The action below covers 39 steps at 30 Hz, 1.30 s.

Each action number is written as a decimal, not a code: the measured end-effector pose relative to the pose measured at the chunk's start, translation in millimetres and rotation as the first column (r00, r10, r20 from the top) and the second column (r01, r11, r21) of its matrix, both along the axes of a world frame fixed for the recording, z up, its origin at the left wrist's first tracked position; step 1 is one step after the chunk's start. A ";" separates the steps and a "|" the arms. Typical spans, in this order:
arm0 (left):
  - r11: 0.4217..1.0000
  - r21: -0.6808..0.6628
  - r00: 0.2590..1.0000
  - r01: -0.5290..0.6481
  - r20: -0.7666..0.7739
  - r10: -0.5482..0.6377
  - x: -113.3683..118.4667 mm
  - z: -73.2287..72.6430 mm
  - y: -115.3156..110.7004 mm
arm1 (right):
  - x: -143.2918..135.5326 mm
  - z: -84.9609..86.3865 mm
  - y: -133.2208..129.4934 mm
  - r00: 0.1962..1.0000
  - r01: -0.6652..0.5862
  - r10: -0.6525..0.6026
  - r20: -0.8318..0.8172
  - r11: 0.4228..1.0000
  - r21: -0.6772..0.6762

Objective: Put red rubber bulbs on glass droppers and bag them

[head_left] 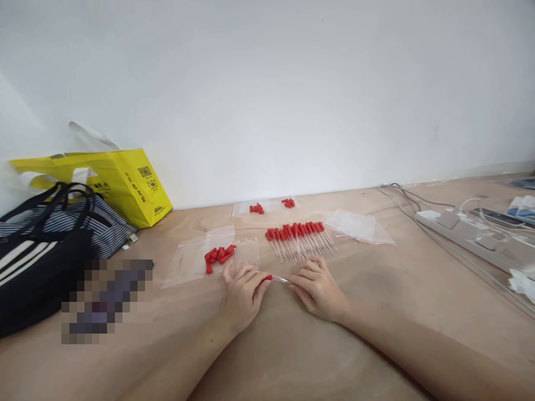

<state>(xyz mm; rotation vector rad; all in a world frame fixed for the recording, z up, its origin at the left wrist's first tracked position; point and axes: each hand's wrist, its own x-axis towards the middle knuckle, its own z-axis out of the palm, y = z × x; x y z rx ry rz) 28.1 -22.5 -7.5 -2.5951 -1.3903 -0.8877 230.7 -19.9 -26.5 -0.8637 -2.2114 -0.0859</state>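
- The person's left hand (pixel 246 289) reached in from the lower left, back of the hand up, its fingers curled and pinching the red rubber bulb (pixel 268 277) of a glass dropper (pixel 281 279) between thumb and forefinger.
- The right hand (pixel 318 287) came in from the lower right, forearm slanting low across the desk (pixel 301 356), fingers bent inward and closed together at the dropper's other end; how firmly they gripped it could not be told.
- The dropper lay nearly level between the two hands, just above or on the desk, which of these was unclear.
- Beyond the right hand, a slanting row of red-capped droppers (pixel 296 230) lay side by side.
- Beyond the left hand were bare glass tubes (pixel 247 253), with loose red bulbs (pixel 219 254) beside them on a clear plastic bag (pixel 186 259).
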 end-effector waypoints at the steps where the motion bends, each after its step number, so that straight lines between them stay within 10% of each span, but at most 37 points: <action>1: 1.000 0.001 1.000 -0.003 0.010 0.003 0.0 -0.4 -0.2 | -1.0 -0.3 -0.6 1.000 0.001 -0.001 0.006 1.000 0.008; 18: 0.995 -0.053 0.995 0.089 0.050 -0.087 3.4 -1.2 -7.7 | -0.6 -0.3 0.6 0.997 -0.071 0.061 0.052 0.975 0.209; 39: 0.996 -0.010 0.995 0.093 -0.023 -0.093 -8.9 4.7 5.0 | 0.5 2.8 5.2 0.997 0.000 0.003 0.080 0.999 -0.035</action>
